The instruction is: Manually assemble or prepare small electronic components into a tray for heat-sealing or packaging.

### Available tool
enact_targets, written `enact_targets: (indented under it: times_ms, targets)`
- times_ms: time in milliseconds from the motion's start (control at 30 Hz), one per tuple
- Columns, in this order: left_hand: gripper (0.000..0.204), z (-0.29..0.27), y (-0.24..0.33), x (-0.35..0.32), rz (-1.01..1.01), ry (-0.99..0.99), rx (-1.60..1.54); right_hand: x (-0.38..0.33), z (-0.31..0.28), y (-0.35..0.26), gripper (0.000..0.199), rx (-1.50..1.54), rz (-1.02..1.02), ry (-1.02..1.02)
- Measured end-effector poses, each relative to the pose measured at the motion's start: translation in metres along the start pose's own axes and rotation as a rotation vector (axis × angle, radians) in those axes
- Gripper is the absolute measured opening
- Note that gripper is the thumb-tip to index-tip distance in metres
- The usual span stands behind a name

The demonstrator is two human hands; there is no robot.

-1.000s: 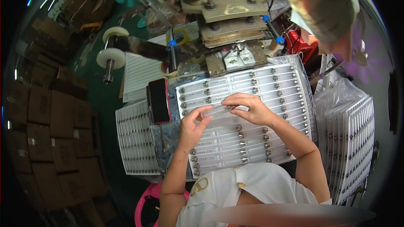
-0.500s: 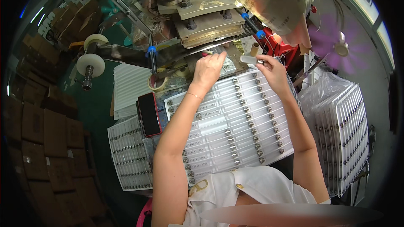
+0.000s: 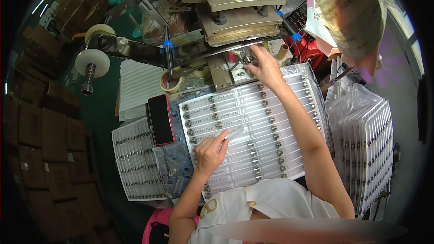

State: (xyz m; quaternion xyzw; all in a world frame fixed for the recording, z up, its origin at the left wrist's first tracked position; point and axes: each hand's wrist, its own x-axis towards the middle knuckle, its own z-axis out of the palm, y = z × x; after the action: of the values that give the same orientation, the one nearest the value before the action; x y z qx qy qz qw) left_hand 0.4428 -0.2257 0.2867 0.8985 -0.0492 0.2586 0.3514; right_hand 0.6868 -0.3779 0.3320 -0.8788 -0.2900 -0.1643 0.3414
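My left hand (image 3: 210, 151) rests on the large white tray (image 3: 289, 162) of clear tubes with metal caps. Its fingers pinch one clear tube (image 3: 231, 133) lying across the rows. My right hand (image 3: 264, 68) reaches forward over the tray's far edge to the small metal fixture (image 3: 242, 63) under the press machine (image 3: 228, 16). Its fingertips touch a small part there; what they hold is too small to tell.
A red-cased phone (image 3: 161, 119) stands left of the tray. A second filled tray (image 3: 135, 158) lies at lower left, and a stack of bagged trays (image 3: 368, 149) at right. A tape reel (image 3: 91, 62), a tape roll (image 3: 172, 83) and cardboard boxes (image 3: 36, 135) lie left.
My left hand has come back from the machine to the tray and picked up a tube. My right hand stays forward at the fixture.
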Motion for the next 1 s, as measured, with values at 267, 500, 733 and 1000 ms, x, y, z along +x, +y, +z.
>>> enact_targets:
  times_ms: [267, 500, 733, 1000]
  targets:
    - [0.029, 0.000, -0.010, 0.004, -0.102, -0.085, 0.033, 0.006, 0.001, 0.007, 0.053, 0.140, 0.066, -0.161]
    - [0.027, 0.001, -0.010, 0.005, -0.117, -0.088, 0.016, 0.007, -0.002, 0.003, 0.052, 0.123, 0.069, -0.181]
    - [0.026, 0.003, -0.012, 0.004, -0.104, -0.082, 0.015, 0.007, 0.000, 0.008, 0.051, 0.117, 0.021, -0.166]
    - [0.026, 0.002, -0.011, 0.005, -0.103, -0.084, 0.024, 0.008, 0.000, 0.008, 0.052, 0.102, 0.024, -0.172]
